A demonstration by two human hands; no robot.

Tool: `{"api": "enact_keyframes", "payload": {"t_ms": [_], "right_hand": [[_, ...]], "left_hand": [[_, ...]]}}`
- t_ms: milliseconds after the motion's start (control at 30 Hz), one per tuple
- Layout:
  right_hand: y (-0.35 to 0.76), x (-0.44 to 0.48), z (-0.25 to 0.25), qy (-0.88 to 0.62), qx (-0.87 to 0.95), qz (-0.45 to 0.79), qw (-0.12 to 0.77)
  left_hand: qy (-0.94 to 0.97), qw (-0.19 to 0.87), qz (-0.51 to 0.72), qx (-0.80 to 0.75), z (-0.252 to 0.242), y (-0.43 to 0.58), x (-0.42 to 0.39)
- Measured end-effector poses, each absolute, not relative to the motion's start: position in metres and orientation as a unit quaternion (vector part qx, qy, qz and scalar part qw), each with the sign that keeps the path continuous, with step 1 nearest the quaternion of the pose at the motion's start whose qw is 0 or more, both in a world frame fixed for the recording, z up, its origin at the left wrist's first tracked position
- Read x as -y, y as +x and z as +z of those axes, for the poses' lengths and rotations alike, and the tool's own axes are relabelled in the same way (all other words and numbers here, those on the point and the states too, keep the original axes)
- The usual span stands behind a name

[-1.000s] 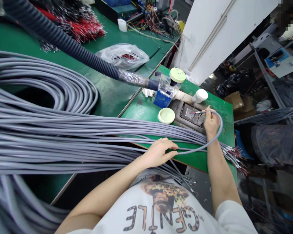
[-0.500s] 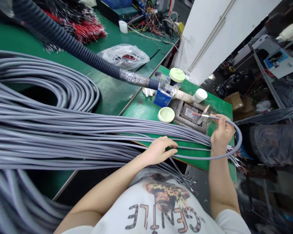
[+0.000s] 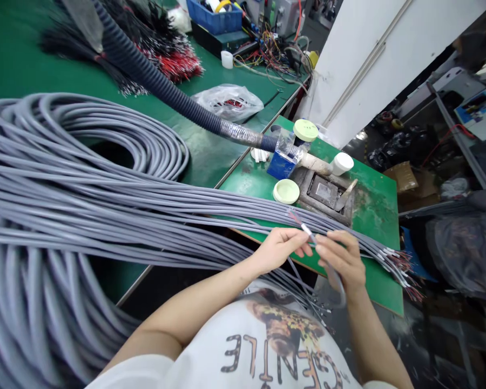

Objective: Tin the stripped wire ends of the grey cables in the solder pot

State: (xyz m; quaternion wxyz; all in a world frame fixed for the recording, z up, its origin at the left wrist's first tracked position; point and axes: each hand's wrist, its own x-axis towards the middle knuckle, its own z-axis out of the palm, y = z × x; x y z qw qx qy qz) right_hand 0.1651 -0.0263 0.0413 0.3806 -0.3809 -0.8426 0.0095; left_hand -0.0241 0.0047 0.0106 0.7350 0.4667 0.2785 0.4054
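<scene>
My right hand is closed round a grey cable just below its stripped end, with the cable looping down under the palm. Reddish wires fan out beyond a white band on that end, pointing up and left. Against the cable close to the band, my left hand has its fingers curled and pinched together. Behind both hands sits a square, crusted solder pot with a shiny surface and a flat scraper resting across it.
Long grey cables run across the bench from a large coil, their stripped ends at the right. A ribbed hose reaches over to the pot. Round tubs, including a pale green one, stand around it.
My right hand has brought the cable end away from over the pot, left and toward me. My left hand's fingers have closed in at that end.
</scene>
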Motion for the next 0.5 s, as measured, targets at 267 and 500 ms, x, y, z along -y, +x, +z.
{"api": "enact_keyframes", "payload": {"t_ms": [267, 500], "right_hand": [[0.184, 0.065, 0.027, -0.382, 0.861, 0.118, 0.314], [0.162, 0.07, 0.027, -0.498, 0.765, 0.236, 0.334]], "left_hand": [[0.537, 0.706, 0.384, -0.256, 0.0, -0.023, 0.004], [0.628, 0.637, 0.386, -0.224, -0.003, -0.022, 0.007]]}}
